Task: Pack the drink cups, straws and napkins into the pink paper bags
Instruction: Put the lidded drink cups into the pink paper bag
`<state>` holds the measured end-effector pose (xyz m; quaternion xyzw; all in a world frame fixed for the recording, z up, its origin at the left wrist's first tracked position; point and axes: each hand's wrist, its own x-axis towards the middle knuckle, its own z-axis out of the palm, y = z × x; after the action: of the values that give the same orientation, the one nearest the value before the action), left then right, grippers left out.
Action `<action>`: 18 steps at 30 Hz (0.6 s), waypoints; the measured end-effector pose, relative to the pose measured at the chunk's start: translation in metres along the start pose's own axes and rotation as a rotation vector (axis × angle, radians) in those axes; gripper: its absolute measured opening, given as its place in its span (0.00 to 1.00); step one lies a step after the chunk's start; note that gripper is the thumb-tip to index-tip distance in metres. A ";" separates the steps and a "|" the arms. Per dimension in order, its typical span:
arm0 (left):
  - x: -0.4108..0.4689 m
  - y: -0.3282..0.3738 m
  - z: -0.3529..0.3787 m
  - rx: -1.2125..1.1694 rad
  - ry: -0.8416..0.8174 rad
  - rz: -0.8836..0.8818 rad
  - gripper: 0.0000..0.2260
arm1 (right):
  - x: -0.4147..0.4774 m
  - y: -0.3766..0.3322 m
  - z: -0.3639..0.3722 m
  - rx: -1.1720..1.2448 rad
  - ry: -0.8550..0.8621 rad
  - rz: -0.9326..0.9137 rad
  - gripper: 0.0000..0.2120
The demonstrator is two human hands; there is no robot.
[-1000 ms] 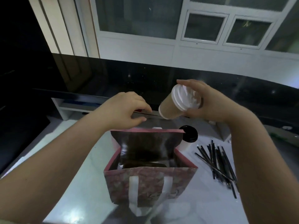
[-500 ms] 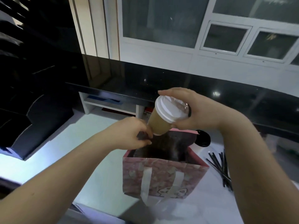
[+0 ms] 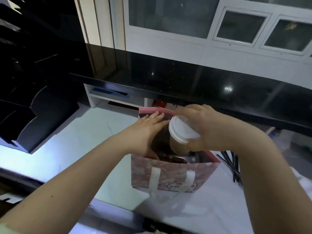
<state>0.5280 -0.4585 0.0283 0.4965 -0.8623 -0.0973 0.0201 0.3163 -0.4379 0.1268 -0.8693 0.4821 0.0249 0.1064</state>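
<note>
Right grip (image 3: 206, 126) holds tan, white-lidded cup (image 3: 181, 132) in pink bag (image 3: 168, 173)'s mouth.

A pale, glossy white worktop (image 3: 81, 149) carries everything here. 1 pink paper bag (image 3: 173, 173) stands upright on it near the middle, mouth open, with 2 white handle straps hanging down its printed front wall. Just to the bag's right a loose bundle of black straws (image 3: 235, 168) lies flat on the surface. At the left edge sits a bulky black box (image 3: 50, 125). At the back a white shelf unit (image 3: 116, 99) stands on the worktop.
</note>
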 end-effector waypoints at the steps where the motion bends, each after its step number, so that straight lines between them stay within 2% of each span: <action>1: 0.001 0.002 0.001 0.000 -0.013 0.000 0.55 | 0.003 -0.002 0.010 -0.020 -0.004 -0.010 0.42; 4: 0.001 0.007 0.005 0.027 -0.057 -0.002 0.58 | 0.014 -0.001 0.038 -0.056 -0.066 -0.019 0.42; 9: -0.011 0.014 0.010 0.090 -0.147 -0.012 0.63 | 0.028 0.009 0.070 -0.109 -0.189 0.099 0.40; 14: -0.023 0.006 0.007 0.177 -0.088 -0.068 0.64 | 0.032 0.023 0.083 -0.156 -0.228 0.179 0.37; 18: -0.034 -0.004 0.006 0.123 -0.056 -0.103 0.62 | 0.035 0.030 0.086 -0.146 -0.238 0.227 0.38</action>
<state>0.5477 -0.4298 0.0236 0.5377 -0.8401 -0.0588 -0.0398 0.3145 -0.4648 0.0333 -0.8055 0.5582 0.1744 0.0959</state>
